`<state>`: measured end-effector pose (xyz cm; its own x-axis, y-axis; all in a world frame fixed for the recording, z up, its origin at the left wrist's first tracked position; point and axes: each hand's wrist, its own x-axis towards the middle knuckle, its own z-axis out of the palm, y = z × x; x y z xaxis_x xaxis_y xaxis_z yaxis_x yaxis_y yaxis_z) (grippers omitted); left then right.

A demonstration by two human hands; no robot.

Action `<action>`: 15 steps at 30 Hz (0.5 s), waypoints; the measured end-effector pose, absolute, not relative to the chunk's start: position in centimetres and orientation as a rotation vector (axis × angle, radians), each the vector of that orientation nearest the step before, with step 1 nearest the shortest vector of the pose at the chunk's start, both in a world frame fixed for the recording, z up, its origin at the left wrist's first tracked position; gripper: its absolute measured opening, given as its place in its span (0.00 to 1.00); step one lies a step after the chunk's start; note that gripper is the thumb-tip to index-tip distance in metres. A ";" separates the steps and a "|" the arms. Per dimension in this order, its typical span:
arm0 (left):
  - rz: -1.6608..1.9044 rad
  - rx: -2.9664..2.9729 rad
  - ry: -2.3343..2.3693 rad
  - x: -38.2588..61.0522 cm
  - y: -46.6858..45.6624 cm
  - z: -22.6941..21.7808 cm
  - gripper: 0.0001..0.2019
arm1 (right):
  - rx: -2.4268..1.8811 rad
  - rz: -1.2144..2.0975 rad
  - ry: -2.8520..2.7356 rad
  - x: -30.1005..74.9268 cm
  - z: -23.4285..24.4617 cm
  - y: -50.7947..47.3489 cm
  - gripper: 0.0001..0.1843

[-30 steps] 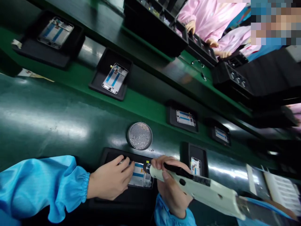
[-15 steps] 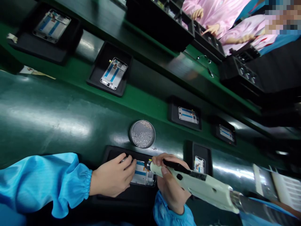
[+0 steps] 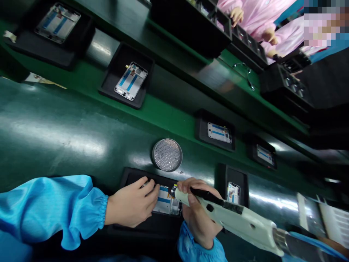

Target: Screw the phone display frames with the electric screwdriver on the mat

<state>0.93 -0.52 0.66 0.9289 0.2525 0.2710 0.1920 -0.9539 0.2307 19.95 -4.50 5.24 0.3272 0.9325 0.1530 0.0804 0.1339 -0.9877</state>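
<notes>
My left hand (image 3: 132, 204) rests on a phone frame (image 3: 166, 203) lying in a black tray (image 3: 131, 178) on the green bench, its fingers curled and pressed on the frame's left end. A pale electric screwdriver (image 3: 231, 218) is gripped in my right hand (image 3: 197, 214), its tip down on the frame's right part. Both arms wear blue sleeves. A round perforated metal dish (image 3: 167, 155) lies just beyond the tray.
A second tray with a phone frame (image 3: 233, 193) stands to the right. More trays with frames (image 3: 131, 80) (image 3: 219, 132) ride the green conveyor behind. Across it, people in pink coats (image 3: 256, 18) work at black bins (image 3: 191, 25). White boxes (image 3: 327, 218) sit at far right.
Both hands stay on the frame and screwdriver; the view has drifted slightly, and the trays on the conveyor have shifted a little leftward.
</notes>
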 end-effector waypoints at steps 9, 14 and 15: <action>0.408 2.913 0.328 1.0 -0.5 0.7 0.22 | -1.259 0.844 -1.028 19.8 5.3 -4.1 0.08; 0.404 2.917 0.324 1.0 -0.5 0.7 0.22 | -1.251 0.843 -1.051 19.8 5.3 -4.2 0.10; 0.404 2.915 0.324 1.0 -0.5 0.7 0.21 | -1.262 0.840 -1.063 19.9 5.4 -4.3 0.11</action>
<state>1.01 -0.53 0.65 0.9394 0.2383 0.2466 0.1891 -0.9599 0.2072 19.85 -4.30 5.44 0.3162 0.9357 0.1568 0.0638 0.1440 -0.9875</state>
